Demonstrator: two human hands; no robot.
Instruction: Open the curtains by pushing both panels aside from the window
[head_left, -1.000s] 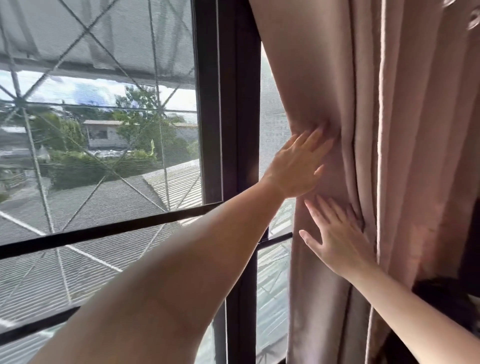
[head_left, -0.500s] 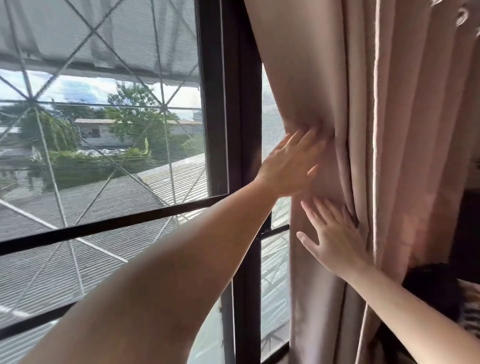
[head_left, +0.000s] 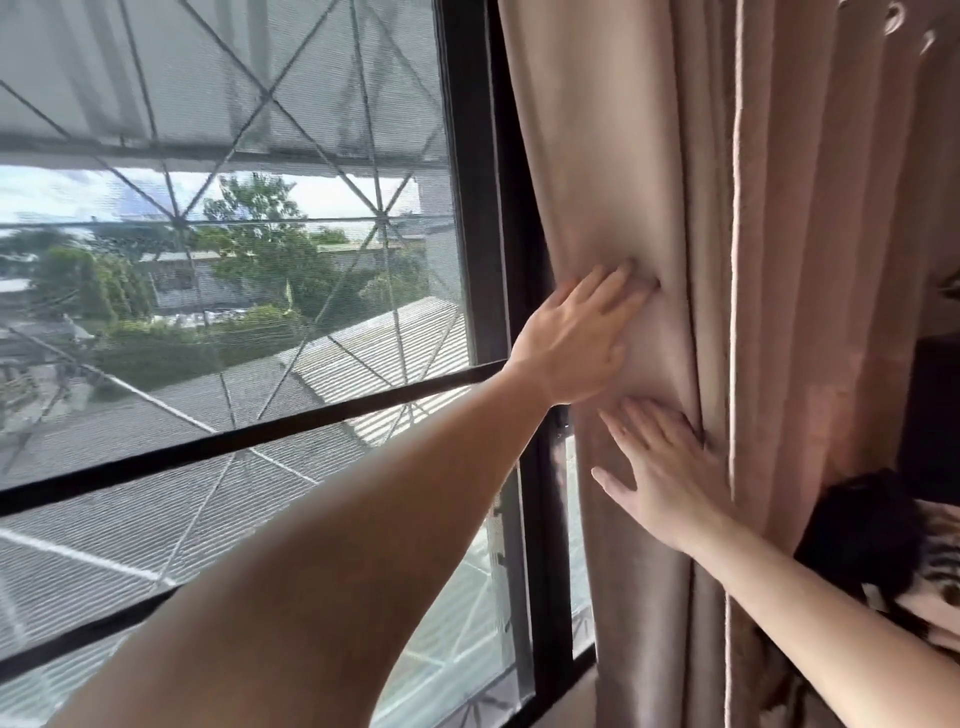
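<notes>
A dusty-pink curtain panel (head_left: 779, 218) hangs bunched in folds at the right side of the window (head_left: 223, 291). My left hand (head_left: 576, 343) lies flat against the panel's left edge, fingers spread and pressing a dent into the cloth. Just below it, my right hand (head_left: 670, 473) also rests flat on the fabric with its fingers apart, fingertips tucked into a fold. Neither hand grips the cloth. Only this one panel is in view.
The black window frame post (head_left: 483, 208) stands just left of the curtain, with black horizontal bars (head_left: 249, 441) across the mesh screen. A dark fuzzy object (head_left: 862, 530) and patterned fabric (head_left: 935, 582) sit at the lower right beside the curtain.
The curtain's left edge has slid to the right, nearly covering the narrow strip of glass right of the post. Both hands have stayed flat on it, and the view has turned right.
</notes>
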